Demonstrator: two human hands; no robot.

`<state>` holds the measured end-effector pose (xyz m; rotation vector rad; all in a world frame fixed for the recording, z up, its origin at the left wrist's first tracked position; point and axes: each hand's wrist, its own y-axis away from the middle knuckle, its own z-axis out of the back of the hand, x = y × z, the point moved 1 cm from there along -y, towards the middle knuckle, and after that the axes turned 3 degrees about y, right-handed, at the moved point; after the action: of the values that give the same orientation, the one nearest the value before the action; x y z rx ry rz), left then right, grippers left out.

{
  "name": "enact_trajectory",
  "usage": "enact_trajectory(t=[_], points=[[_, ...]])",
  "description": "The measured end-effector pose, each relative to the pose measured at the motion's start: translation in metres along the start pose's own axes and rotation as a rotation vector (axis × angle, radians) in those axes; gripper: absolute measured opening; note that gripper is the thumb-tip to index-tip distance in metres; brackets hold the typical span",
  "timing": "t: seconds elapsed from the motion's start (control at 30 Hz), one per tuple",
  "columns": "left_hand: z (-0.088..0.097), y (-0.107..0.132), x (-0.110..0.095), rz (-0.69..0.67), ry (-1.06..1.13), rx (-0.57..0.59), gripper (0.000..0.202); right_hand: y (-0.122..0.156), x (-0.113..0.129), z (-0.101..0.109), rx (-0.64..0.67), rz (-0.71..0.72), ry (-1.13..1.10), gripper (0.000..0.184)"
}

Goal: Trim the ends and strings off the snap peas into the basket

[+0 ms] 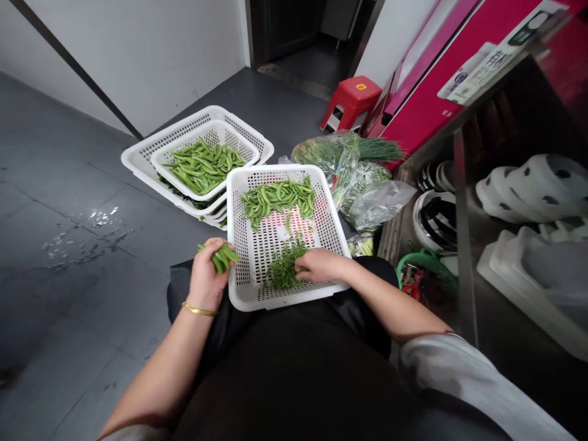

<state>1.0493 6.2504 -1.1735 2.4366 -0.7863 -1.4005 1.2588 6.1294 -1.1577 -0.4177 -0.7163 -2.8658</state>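
Note:
A white perforated basket (pixel 287 300) rests on my lap. Whole pea pods (pixel 278 199) lie in its far half, and a heap of thin green trimmings (pixel 285 266) sits in the near half. My left hand (pixel 209 272), with a gold bangle at the wrist, is closed around a small bunch of pea pods (pixel 224 257) just outside the basket's left rim. Over the trimmings, my right hand (pixel 316 265) has its fingers pinched together; what they hold, if anything, is hidden.
Beyond on the left, a smaller white basket (pixel 158 162) of pea pods sits inside a larger white basket (pixel 133 156). Bagged greens (pixel 353 177) lie ahead right, near a red stool (pixel 353 95). Shelves with white containers (pixel 537 184) and a green basket (pixel 425 260) stand right.

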Motion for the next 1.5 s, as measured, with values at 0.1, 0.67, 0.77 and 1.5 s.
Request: enact_trajectory(t=[0.1, 0.67, 0.77, 1.5], points=[[0.011, -0.011, -0.011, 0.135, 0.117, 0.008, 0.010, -0.026, -0.037, 0.005, 0.069, -0.178, -0.086, 0.035], [-0.016, 0.009, 0.040, 0.173, -0.396, 0.243, 0.033, -0.023, 0.019, -0.018, -0.341, -0.028, 0.029, 0.022], [-0.019, 0.015, 0.042, 0.133, -0.391, 0.282, 0.027, -0.009, 0.033, -0.026, -0.445, 0.080, 0.071, 0.026], [-0.012, 0.030, 0.031, 0.475, -0.345, 0.614, 0.030, 0.030, 0.014, 0.006, -0.711, 0.074, -0.034, 0.029]])
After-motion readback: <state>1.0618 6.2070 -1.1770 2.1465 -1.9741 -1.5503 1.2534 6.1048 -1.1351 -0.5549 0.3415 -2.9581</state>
